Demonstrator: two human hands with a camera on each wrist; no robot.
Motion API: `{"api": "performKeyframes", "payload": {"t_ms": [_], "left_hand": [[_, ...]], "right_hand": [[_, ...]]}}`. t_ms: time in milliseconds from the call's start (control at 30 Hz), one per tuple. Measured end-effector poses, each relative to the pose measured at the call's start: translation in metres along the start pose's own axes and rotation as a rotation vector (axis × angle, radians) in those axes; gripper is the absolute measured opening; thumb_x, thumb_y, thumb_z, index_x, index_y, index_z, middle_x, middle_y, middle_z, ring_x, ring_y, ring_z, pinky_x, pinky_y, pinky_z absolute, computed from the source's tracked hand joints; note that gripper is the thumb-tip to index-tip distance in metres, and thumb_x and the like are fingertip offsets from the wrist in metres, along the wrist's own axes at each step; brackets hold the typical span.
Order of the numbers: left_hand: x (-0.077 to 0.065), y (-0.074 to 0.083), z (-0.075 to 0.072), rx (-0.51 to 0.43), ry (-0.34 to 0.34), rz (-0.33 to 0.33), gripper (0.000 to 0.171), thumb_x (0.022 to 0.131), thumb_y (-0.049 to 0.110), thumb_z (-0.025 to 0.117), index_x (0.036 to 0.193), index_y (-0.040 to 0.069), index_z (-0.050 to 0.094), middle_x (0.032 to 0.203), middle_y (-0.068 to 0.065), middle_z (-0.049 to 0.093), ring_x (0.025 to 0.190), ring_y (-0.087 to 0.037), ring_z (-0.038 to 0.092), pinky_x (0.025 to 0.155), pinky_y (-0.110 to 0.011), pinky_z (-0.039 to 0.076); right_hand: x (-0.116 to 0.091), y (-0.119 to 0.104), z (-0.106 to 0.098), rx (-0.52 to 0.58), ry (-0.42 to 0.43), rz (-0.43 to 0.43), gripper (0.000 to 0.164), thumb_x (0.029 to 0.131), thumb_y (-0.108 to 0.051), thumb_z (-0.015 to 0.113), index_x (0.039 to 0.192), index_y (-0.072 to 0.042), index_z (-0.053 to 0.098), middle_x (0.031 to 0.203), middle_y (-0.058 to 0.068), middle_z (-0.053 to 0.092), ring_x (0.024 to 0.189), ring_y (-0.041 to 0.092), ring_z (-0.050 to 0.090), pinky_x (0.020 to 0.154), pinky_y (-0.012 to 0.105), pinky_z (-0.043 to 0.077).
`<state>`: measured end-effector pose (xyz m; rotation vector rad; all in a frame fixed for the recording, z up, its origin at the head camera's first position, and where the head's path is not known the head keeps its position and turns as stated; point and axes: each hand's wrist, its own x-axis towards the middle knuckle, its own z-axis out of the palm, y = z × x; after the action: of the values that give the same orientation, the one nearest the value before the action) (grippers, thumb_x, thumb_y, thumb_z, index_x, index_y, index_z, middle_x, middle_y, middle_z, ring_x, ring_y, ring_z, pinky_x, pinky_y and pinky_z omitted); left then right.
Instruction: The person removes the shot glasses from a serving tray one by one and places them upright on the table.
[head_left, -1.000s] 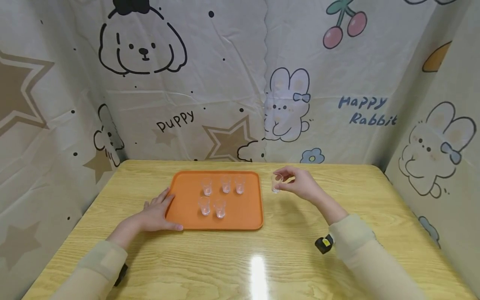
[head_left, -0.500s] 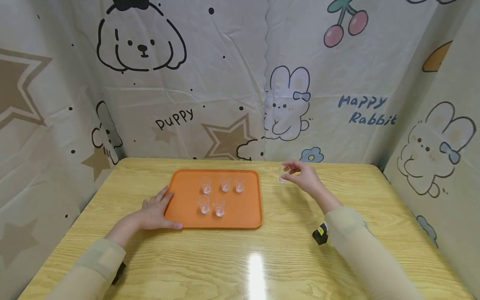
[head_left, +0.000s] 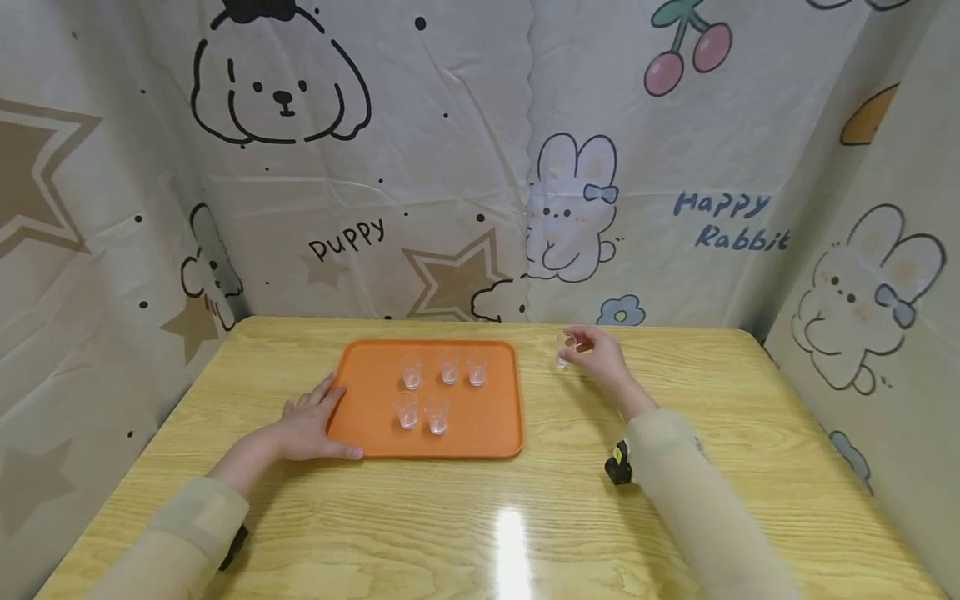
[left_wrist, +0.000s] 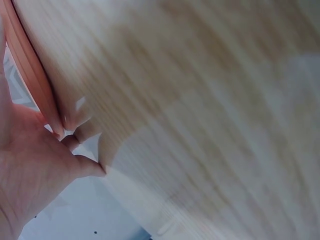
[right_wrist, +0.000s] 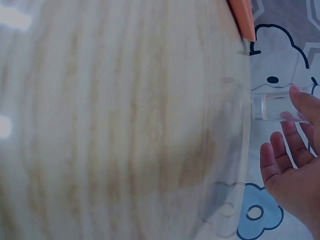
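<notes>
Pinched between thumb and fingers of my right hand [head_left: 603, 360] is a small clear glass [head_left: 562, 357], upright beside the far right corner of an orange tray [head_left: 487, 433]. In the right wrist view the glass [right_wrist: 272, 106] has its base very near the tabletop; whether it touches is hard to tell. Several matching glasses stand upright on the tray, three in a back row with a middle glass [head_left: 448, 368], and two in front, including a front glass [head_left: 437, 417]. My left hand [head_left: 303, 429] rests spread against the tray's near left corner, thumb along the front rim.
The wood-grain table [head_left: 420, 517] extends around the tray on all sides. Behind it hangs a printed cloth [head_left: 442, 192] with cartoon animals, with more cloth along both sides. Black wrist devices, one [head_left: 618, 464] at the right sleeve, sit near the tabletop.
My right hand has carried the glass a little rightward and back, away from the tray, then slightly lower. My left hand and the glasses on the tray have stayed put.
</notes>
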<state>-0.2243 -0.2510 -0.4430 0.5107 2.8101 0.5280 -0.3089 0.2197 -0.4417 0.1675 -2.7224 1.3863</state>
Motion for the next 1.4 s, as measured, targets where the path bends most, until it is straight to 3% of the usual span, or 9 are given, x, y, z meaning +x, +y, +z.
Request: {"api": "performKeyframes", "payload": {"t_ms": [400,533,700,1133,1400], "left_hand": [[-0.001,0.001,-0.003,0.007,-0.033,-0.017,0.117,0.070,0.065,0.070,0.148,-0.005,0.017,0.155,-0.026,-0.002,0.135,-0.054,0.013,0.097,-0.076,0.008],[0.000,0.000,-0.004,0.007,-0.040,-0.016,0.118,0.070,0.066,0.070,0.149,-0.004,0.017,0.155,-0.024,-0.003,0.136,-0.053,0.012,0.097,-0.076,0.007],[0.002,-0.002,-0.003,0.006,-0.045,-0.015,0.119,0.070,0.067,0.069,0.149,-0.003,0.016,0.156,-0.024,-0.003,0.136,-0.053,0.012,0.097,-0.077,0.007],[0.001,-0.001,-0.004,0.016,-0.043,-0.020,0.118,0.070,0.066,0.070,0.148,-0.005,0.017,0.155,-0.026,-0.001,0.136,-0.054,0.013,0.097,-0.076,0.009],[0.000,0.000,-0.004,0.013,-0.048,-0.023,0.118,0.070,0.066,0.070,0.148,-0.005,0.016,0.155,-0.026,-0.002,0.136,-0.054,0.013,0.097,-0.077,0.009]], "right_hand": [[-0.004,0.008,0.007,-0.004,-0.046,0.035,0.044,0.088,-0.017,0.068,0.128,-0.004,0.055,0.117,0.018,0.062,0.105,0.031,0.055,0.092,0.042,0.045],[-0.006,0.010,0.005,-0.006,-0.070,0.023,0.052,0.088,-0.017,0.068,0.134,-0.002,0.049,0.120,0.021,0.058,0.106,0.033,0.056,0.090,0.042,0.047],[-0.007,0.009,-0.001,-0.019,-0.090,0.076,0.063,0.088,-0.024,0.069,0.141,-0.008,0.041,0.133,0.019,0.050,0.114,0.034,0.051,0.090,0.044,0.046],[-0.016,-0.035,-0.031,0.013,-0.075,0.053,0.067,0.089,-0.032,0.067,0.145,-0.011,0.036,0.140,0.014,0.045,0.118,0.033,0.044,0.089,0.044,0.044],[-0.025,-0.064,-0.036,0.066,-0.071,0.066,0.066,0.087,-0.035,0.068,0.143,-0.014,0.040,0.139,0.010,0.047,0.119,0.030,0.046,0.093,0.046,0.044]]}}
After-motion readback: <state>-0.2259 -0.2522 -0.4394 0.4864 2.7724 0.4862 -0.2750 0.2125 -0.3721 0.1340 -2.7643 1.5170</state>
